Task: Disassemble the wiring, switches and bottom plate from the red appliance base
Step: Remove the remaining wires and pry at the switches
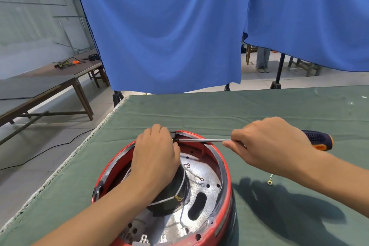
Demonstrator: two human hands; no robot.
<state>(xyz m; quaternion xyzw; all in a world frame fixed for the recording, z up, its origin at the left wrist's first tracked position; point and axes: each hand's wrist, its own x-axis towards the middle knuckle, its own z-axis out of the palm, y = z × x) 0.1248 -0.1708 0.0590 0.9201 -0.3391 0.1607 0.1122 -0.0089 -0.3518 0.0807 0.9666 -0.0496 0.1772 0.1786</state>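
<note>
The red appliance base (223, 168) is seen lying open side up on the green-covered counter (259, 106), near the counter's near edge, with its silvery metal bottom plate (201, 189) exposed inside the red rim. White wires (184, 180) with ring terminals are draped across the plate's dark central opening, and an oblong slot is cut in the plate on the side toward the right forearm. The left hand (155, 158) is laid over the far left part of the base, its fingers (157, 132) curled down at the black fitting on the far rim; what is pinched beneath them is hidden, so it cannot be told whether anything is held. A screwdriver (317, 140) with a black and orange handle is gripped by the right hand (269, 146), fingers wrapped round the front of the handle and the forefinger laid along the shaft, which is held nearly level across the far rim with its tip at the black fitting beside the left fingers. A loose ring terminal (270, 181) lies on the counter to the right of the base, just under the right forearm. Beyond the base, blue curtains (169, 36) hang past the counter's far edge, and to the left of it a dark wooden table (50, 84) stands on the floor.
</note>
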